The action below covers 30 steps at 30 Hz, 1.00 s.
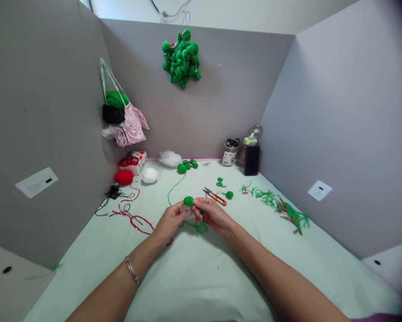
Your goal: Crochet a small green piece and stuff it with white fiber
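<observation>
A small green crocheted piece (pixel 188 201) is pinched between the fingertips of both hands, above the middle of the table. My left hand (pixel 170 220) closes on its left side, with white fluffy material (pixel 186 209) showing just below the green. From the right, my right hand (pixel 211 213) grips it with thumb and fingers; whether a hook is in that hand I cannot make out. Loose green yarn (pixel 201 227) hangs in loops beneath the hands. Just beyond my right hand lie orange-handled thread snips (pixel 217 197) and a small green crocheted ball (pixel 229 195).
Red yarn (pixel 124 177), white yarn (pixel 150 175), stuffing (pixel 170 158) and a green yarn ball (pixel 182 168) lie at the back left. Green yarn scraps (pixel 281 207) spread rightward. A pen cup (pixel 229 154) and phone (pixel 251 160) stand behind. Grey partitions (pixel 201 112) enclose the table.
</observation>
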Available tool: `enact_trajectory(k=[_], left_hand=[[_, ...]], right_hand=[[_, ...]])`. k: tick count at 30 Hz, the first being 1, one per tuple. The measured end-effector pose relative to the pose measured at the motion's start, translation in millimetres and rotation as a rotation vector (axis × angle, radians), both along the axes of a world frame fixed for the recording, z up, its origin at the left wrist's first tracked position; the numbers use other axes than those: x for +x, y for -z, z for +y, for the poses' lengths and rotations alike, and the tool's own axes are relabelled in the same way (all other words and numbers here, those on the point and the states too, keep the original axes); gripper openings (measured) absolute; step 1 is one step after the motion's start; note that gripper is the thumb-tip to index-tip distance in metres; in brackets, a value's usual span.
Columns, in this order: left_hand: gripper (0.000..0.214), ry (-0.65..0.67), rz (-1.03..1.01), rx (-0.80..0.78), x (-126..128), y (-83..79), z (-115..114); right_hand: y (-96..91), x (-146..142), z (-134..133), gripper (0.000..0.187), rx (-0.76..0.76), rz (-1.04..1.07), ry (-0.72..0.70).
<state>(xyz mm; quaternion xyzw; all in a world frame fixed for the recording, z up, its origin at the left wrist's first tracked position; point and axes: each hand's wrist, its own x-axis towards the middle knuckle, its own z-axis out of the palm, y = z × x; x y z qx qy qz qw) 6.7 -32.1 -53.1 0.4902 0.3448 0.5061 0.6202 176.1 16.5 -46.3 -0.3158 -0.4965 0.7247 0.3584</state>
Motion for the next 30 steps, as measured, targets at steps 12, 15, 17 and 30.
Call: enact_trajectory(k=[12,15,17,30], left_hand=[[0.034,-0.364,0.124,-0.003,-27,14.0,16],[0.032,-0.328,0.140,0.030,-23,13.0,14],[0.031,-0.280,0.159,0.053,-20,13.8,13],[0.031,-0.258,0.250,0.173,-19,26.3,15]], right_hand=[[-3.2,1,0,0.046,0.198,-0.235,0.208],[0.1,-1,0,0.041,0.284,-0.318,0.233],[2.6,-4,0,0.036,0.345,-0.365,0.238],[3.6,-11,-16,0.018,0.692,-0.598,0.230]])
